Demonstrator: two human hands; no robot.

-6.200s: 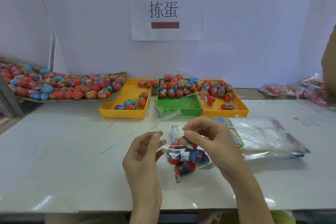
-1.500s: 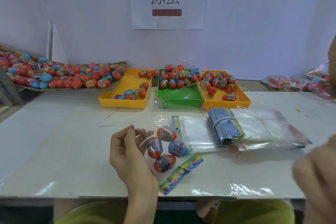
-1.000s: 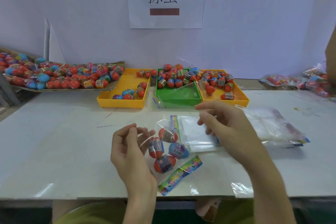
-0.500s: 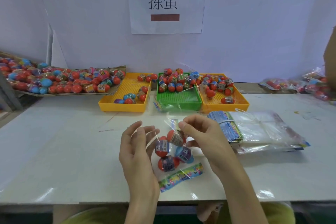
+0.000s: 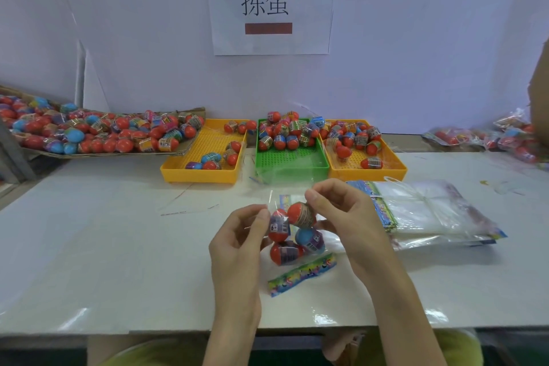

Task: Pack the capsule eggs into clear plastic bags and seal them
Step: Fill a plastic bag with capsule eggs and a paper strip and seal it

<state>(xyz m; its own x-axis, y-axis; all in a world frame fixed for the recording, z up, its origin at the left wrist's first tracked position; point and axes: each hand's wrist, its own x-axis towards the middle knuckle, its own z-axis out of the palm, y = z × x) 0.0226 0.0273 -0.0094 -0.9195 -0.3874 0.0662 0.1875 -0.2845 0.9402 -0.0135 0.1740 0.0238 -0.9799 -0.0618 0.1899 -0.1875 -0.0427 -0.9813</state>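
A clear plastic bag (image 5: 309,249) with several red and blue capsule eggs (image 5: 298,214) inside hangs just above the white table, its colourful printed strip (image 5: 301,275) at the bottom. My left hand (image 5: 242,242) pinches the bag's upper left edge. My right hand (image 5: 346,218) pinches the upper right side, its fingers curled over the topmost red egg. Both hands hold the bag near its mouth in the middle of the table.
A stack of empty clear bags (image 5: 427,212) lies right of my hands. Behind stand a yellow tray (image 5: 190,171), a green tray (image 5: 292,159) and a second yellow tray (image 5: 392,168) with eggs. A loose egg pile (image 5: 89,135) lies at far left, filled bags (image 5: 505,137) at far right.
My right hand came back from the right, reached over the bag stack and took hold of the bag's top. The bag has been lifted slightly and both hands now hold it.
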